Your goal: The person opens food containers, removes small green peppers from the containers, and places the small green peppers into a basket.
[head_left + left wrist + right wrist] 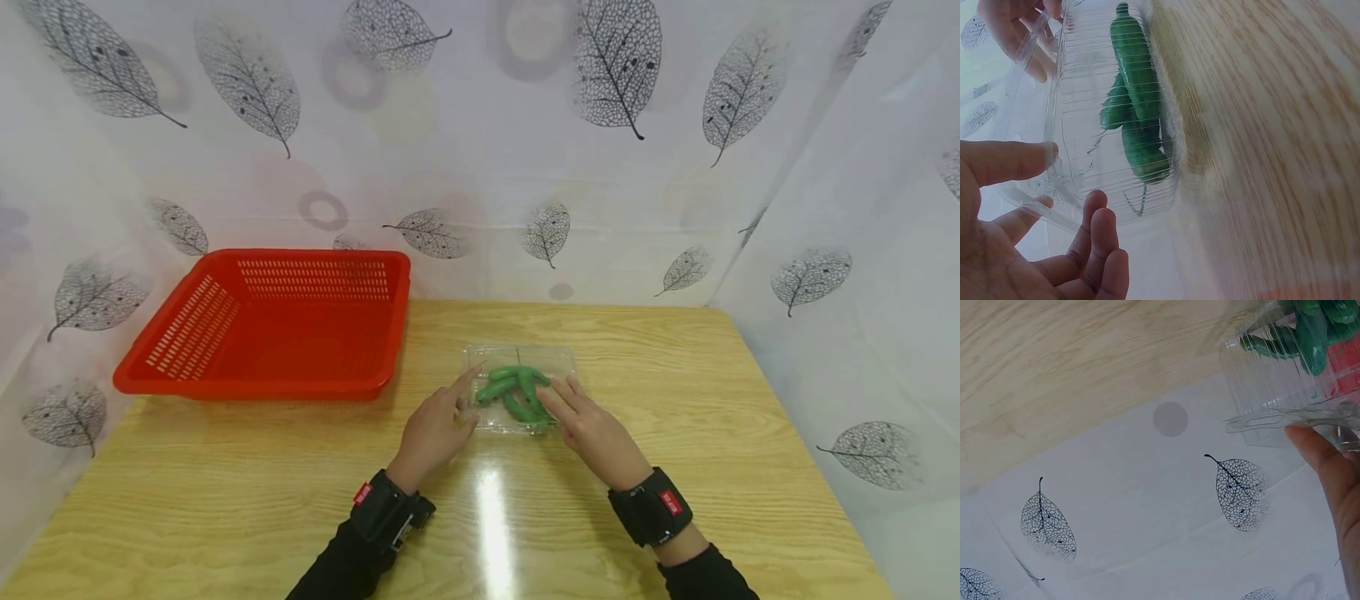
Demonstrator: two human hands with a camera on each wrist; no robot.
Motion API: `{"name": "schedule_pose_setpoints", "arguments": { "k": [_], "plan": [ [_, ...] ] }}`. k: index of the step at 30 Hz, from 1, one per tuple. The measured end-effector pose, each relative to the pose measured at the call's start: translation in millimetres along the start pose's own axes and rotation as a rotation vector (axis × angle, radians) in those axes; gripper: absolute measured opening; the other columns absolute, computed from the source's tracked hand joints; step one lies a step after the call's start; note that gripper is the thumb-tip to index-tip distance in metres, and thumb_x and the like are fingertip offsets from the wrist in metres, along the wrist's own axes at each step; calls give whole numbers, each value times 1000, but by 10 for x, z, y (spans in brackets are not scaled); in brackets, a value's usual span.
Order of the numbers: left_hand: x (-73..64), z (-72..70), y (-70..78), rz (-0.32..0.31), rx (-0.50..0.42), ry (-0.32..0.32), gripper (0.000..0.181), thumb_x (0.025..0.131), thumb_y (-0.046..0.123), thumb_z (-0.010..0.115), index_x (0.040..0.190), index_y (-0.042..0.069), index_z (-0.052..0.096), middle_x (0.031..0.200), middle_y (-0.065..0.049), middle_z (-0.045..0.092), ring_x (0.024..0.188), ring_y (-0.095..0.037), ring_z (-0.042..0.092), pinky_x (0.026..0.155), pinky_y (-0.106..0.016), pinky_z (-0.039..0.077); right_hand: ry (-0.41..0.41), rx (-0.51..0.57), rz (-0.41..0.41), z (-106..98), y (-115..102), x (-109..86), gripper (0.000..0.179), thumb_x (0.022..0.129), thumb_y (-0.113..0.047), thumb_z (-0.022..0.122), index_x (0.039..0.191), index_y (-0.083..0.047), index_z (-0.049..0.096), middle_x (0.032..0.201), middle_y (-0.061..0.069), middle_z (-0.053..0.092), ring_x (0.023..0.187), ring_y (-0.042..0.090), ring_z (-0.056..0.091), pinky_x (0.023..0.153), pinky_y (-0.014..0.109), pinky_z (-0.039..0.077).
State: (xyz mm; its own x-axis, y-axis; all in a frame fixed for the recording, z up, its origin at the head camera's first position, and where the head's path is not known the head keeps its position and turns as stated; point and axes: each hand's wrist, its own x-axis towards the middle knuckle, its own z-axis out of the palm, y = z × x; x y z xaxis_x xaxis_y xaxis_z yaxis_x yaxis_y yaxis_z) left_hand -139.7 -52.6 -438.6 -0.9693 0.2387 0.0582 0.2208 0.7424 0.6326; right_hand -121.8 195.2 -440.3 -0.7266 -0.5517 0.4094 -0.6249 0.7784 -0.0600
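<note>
A clear plastic clamshell box (558, 358) lies on the wooden table in the head view. Inside are several long green peppers (498, 388), seen through ribbed plastic in the left wrist view. At its left side rests my left hand (435, 437), index finger stretched along the edge and thumb at the near left corner. The left wrist view shows the left thumb (1010, 161) touching the rim, other fingers loosely bent beside the box. My right hand (600, 437) lays nearly straight fingers over the right side. In the right wrist view, a digit (1316, 447) touches the rim.
A red plastic basket (300, 387) with slotted walls stands at the back left of the table. The wooden tabletop (675, 375) meets a leaf-patterned cloth (480, 167) behind and at the sides. Both wrists wear black bands (651, 507).
</note>
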Motion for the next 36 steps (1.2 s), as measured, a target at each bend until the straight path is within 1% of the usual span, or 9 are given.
{"name": "schedule_pose_setpoints", "arguments": {
  "k": [4,9,13,17,23,27,29,31,36],
  "plan": [
    [-1,-2,-4,0,-10,-1,72,81,16,71,143,28,38,86,-1,56,67,-12,44,54,-23,35,-33,28,17,-13,-21,5,71,66,16,73,130,-4,53,133,22,52,121,44,50,64,27,54],
    [-5,-12,-1,1,-7,-1,71,81,15,70,143,29,38,87,-2,57,68,-13,45,55,-24,36,-52,27,30,-36,-36,13,71,69,20,69,132,-6,52,135,19,51,123,42,49,74,33,56],
    [-12,-11,-10,-9,2,-5,72,81,14,70,143,30,38,88,-4,57,69,-13,46,55,-24,37,-35,13,13,-29,-5,-1,72,69,21,67,133,-8,52,136,16,51,123,39,50,67,27,56],
    [-22,-16,-18,-3,-9,-7,75,80,13,71,145,28,35,88,-4,57,68,-13,45,54,-24,36,34,37,-4,-25,46,-45,70,66,14,73,131,-7,54,133,16,54,120,35,54,59,23,53],
    [-32,-29,-39,-18,-46,2,87,78,16,73,149,22,24,84,-1,57,68,-12,48,54,-24,37,189,95,-13,-72,142,-44,62,66,3,79,124,-3,57,125,16,57,110,31,60,75,33,55],
    [-49,-38,-47,-41,-58,-18,92,78,19,74,151,13,18,84,1,60,70,-11,52,56,-23,39,261,83,-5,-124,209,15,59,67,4,78,122,-1,58,120,16,59,106,29,61,79,35,54],
    [-64,-43,-46,-46,-62,-33,89,79,20,74,150,10,21,86,1,60,71,-10,52,57,-23,40,283,73,6,-150,238,44,58,67,4,78,122,-1,58,117,16,60,103,28,62,78,35,54],
    [-87,-44,-48,-40,-56,-42,79,79,21,73,145,6,32,86,1,60,72,-11,53,58,-23,40,291,70,25,-174,263,69,57,69,4,77,122,-1,57,115,16,61,101,28,62,77,36,54],
    [-124,-48,-43,-17,-59,-56,66,80,20,72,139,8,45,85,1,60,74,-10,55,59,-23,41,308,92,81,-194,329,130,52,73,4,74,122,-1,57,110,15,63,99,28,63,78,38,54]
  ]
}}
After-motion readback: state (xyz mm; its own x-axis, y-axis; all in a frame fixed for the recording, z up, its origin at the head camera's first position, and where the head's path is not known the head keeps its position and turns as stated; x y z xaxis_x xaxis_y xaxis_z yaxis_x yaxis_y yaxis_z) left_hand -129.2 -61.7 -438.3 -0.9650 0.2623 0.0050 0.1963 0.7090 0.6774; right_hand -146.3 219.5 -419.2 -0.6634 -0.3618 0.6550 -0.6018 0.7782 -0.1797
